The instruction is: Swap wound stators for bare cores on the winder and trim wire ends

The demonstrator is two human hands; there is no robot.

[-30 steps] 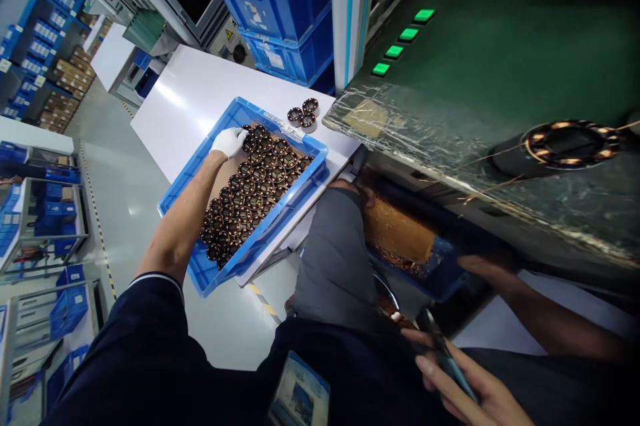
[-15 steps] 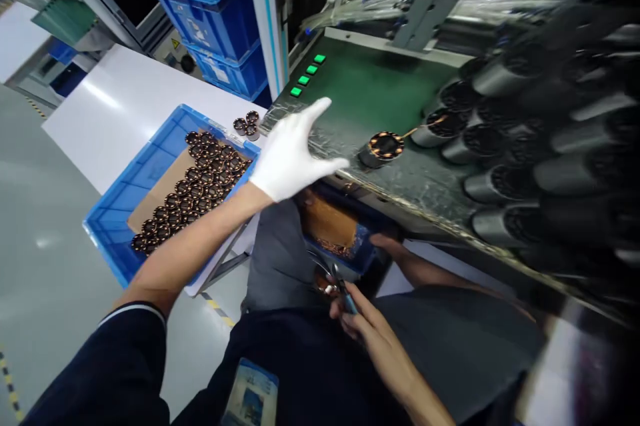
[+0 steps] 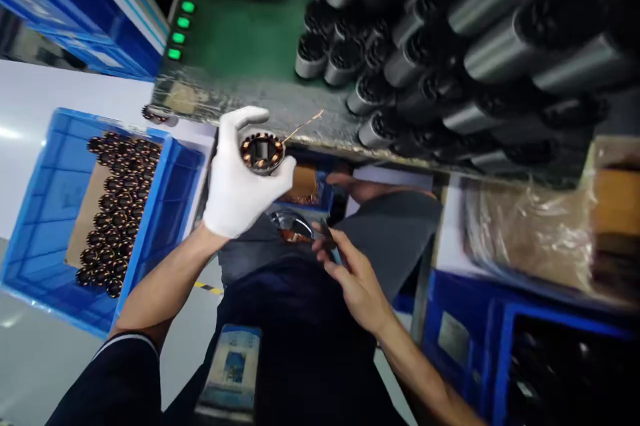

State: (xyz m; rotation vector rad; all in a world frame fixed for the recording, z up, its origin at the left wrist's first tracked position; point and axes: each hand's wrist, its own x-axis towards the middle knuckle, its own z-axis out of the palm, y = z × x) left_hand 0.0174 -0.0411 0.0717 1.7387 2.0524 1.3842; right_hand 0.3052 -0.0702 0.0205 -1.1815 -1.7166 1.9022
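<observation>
The white-gloved left hand [image 3: 239, 183] grips a round copper-wound stator [image 3: 261, 151] at the green bench [image 3: 240, 39] edge, a blue plastic crate [image 3: 30, 226] to its left and grey metal cylinders [image 3: 400, 59] beyond, while the bare right hand [image 3: 353, 279] clasps a small dark tool [image 3: 327, 238] below.

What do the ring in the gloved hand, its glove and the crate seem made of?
Ring: probably copper wire, given glossy orange windings, on a dark core. Glove on left hand: matte white fabric, seemingly. Crate: smooth blue moulded plastic. Right hand tool: too blurred.

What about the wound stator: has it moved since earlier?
Yes: off the green mat, the stator is now in the left hand, at the bench edge.
</observation>
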